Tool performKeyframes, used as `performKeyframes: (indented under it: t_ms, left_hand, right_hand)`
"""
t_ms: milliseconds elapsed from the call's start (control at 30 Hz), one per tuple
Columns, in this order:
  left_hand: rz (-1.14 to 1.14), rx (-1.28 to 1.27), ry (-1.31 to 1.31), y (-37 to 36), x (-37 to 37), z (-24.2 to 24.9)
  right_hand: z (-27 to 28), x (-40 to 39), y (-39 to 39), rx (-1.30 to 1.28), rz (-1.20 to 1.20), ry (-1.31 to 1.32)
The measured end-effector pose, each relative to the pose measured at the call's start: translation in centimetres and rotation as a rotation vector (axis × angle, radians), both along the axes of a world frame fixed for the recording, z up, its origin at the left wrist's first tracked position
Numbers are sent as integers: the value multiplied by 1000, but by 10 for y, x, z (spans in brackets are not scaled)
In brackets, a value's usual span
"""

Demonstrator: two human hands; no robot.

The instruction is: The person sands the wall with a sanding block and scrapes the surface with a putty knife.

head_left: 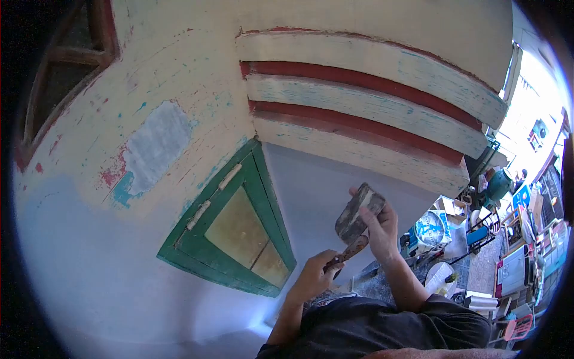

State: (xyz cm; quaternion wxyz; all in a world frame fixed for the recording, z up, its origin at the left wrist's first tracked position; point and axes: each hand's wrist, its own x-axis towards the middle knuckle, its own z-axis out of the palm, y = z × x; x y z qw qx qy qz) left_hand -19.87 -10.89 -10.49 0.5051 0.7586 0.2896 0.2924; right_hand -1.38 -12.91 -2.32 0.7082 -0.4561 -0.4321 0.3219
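Note:
My right hand (384, 232) is wrapped around a grey, smeared rectangular block (353, 216) with rounded corners, its thumb across the near face and a fingertip showing at the far edge. Lower and to the left, my left hand (315, 276) is closed on a narrow, rust-brown speckled tool (356, 246). The tool's upper end comes right up to the block's lower edge and the right thumb's base; I cannot tell what kind of tool it is. Both hands are in front of my dark shirt, near the pale wall (299, 179).
A green-framed window (272, 209) is set in the wall to the left, below a bare grey patch (158, 146) amid flaking paint. Cream ledges (371, 96) with red grooves jut out above. At right are boxes (448, 209), a blue-green urn (499, 184) and a red chair (518, 327).

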Motion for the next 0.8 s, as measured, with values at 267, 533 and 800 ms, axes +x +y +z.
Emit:
performKeyframes:
  t_ms: [267, 533, 800]
  left_hand:
    - [-7, 101, -7, 35, -20, 32]
    - [308, 358, -257, 92, 33, 82]
    - [631, 1008, -410, 147, 100, 106]
  right_hand:
    - [33, 32, 2, 264, -18, -49]
    - [171, 80, 13, 681, -956, -1789]
    - [218, 124, 47, 463, -1001, -2363]
